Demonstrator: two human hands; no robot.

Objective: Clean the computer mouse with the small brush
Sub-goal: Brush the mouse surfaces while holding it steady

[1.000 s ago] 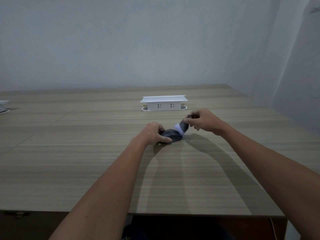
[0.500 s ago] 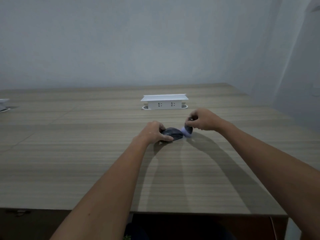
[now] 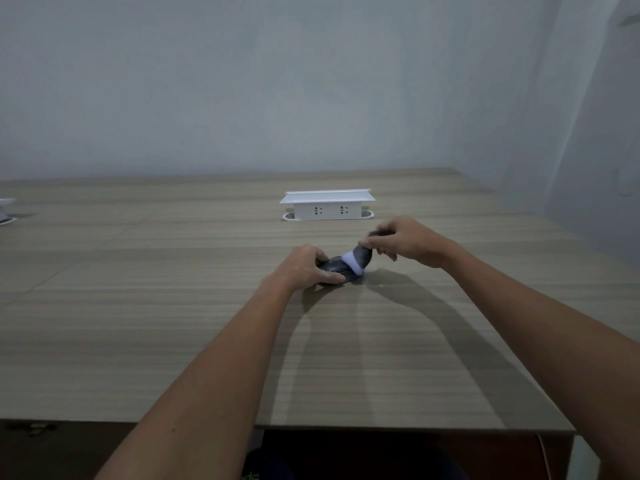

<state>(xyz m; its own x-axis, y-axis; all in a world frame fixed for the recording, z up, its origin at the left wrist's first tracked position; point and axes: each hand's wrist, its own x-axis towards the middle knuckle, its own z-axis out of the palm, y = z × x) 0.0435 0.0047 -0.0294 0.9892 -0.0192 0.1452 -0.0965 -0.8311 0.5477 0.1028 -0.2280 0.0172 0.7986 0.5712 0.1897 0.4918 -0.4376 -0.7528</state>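
A dark computer mouse (image 3: pixel 337 267) lies on the wooden table (image 3: pixel 173 323), a little past its middle. My left hand (image 3: pixel 304 268) grips the mouse from its left side, thumb along the near edge. My right hand (image 3: pixel 405 242) pinches a small brush (image 3: pixel 360 259) with a dark body and white bristles. The bristles rest on the right end of the mouse. The brush tilts up to the right toward my fingers.
A white socket box (image 3: pixel 327 204) stands on the table just behind the hands. A white object (image 3: pixel 5 211) shows at the far left edge. The table's near edge runs across the bottom, and a pale wall rises behind and on the right.
My right hand has lifted and drawn the brush back onto the mouse's right end after dipping low beside it. My left hand has stayed on the mouse.
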